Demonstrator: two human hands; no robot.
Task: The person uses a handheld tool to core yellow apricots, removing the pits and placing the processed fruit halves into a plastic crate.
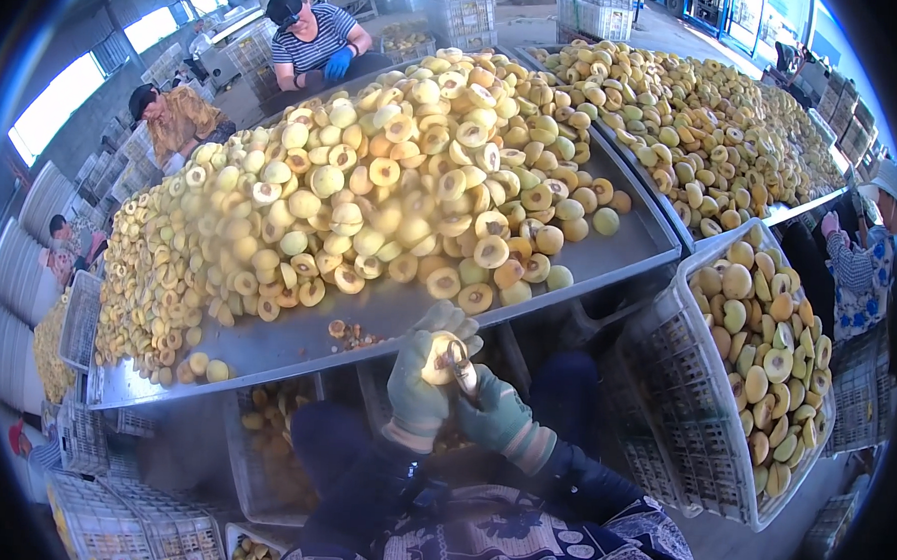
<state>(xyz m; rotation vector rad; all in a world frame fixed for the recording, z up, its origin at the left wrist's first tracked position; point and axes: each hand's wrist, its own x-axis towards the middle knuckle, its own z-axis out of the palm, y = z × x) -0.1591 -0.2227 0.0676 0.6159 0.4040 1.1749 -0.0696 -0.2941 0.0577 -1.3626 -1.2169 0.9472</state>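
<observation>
In front of the metal table's near edge, my left hand [416, 391], in a pale green glove, is closed around a yellow peach half [436, 361] with its cut face showing. My right hand [502, 421], gloved alike, grips a small pitting tool [463, 375]. The tool's metal loop lies against the cut face of the fruit. Beyond my hands, a large heap of halved peaches [372, 192] covers most of the metal table [295, 345]. A few pits and scraps [354, 335] lie near the table's edge.
At my right stands a tilted plastic crate [666, 340] full of peach halves. More crates with fruit sit under the table and at lower left. A second heaped table [716, 122] adjoins at far right. Several co-workers sit around, one in a striped shirt [319, 44] across the table.
</observation>
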